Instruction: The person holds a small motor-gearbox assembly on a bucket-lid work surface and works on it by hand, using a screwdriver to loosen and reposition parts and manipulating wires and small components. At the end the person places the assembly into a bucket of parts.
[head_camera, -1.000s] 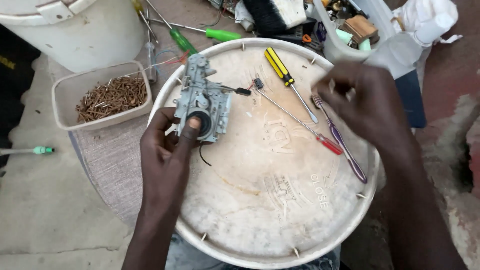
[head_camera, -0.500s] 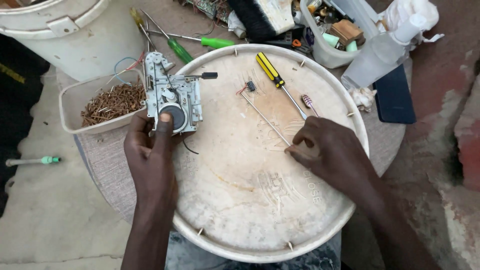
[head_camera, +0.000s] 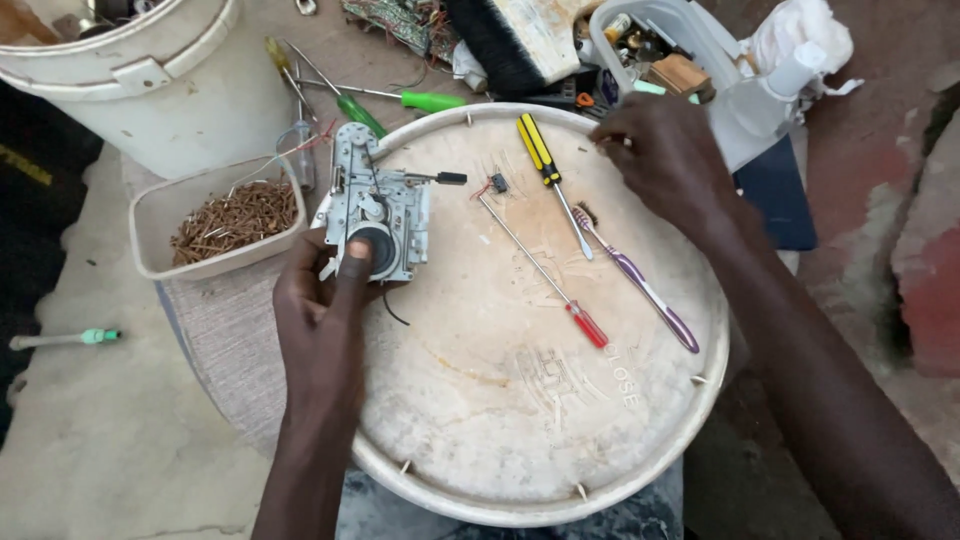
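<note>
My left hand (head_camera: 325, 315) grips a small grey metal mechanism (head_camera: 377, 213) at the left rim of a round white lid (head_camera: 500, 420), thumb pressed on its dark round part. My right hand (head_camera: 665, 155) is at the lid's far rim with its fingers curled. It is just right of a yellow-and-black screwdriver (head_camera: 543, 158). Whether it holds anything is hidden. A thin red-handled screwdriver (head_camera: 545, 280), a purple toothbrush (head_camera: 640, 285) and a tiny black part (head_camera: 498, 183) lie on the lid.
A shallow tray of brown nails (head_camera: 235, 215) sits left of the lid, below a white bucket (head_camera: 130, 70). Green-handled screwdrivers (head_camera: 420, 100), a brush (head_camera: 520, 40) and a white tub of odds (head_camera: 660, 40) crowd the far side. A green-tipped tool (head_camera: 70, 338) lies on the floor.
My right hand has left the middle of the lid and moved up to its far rim. My left hand keeps hold of the mechanism in about the same place.
</note>
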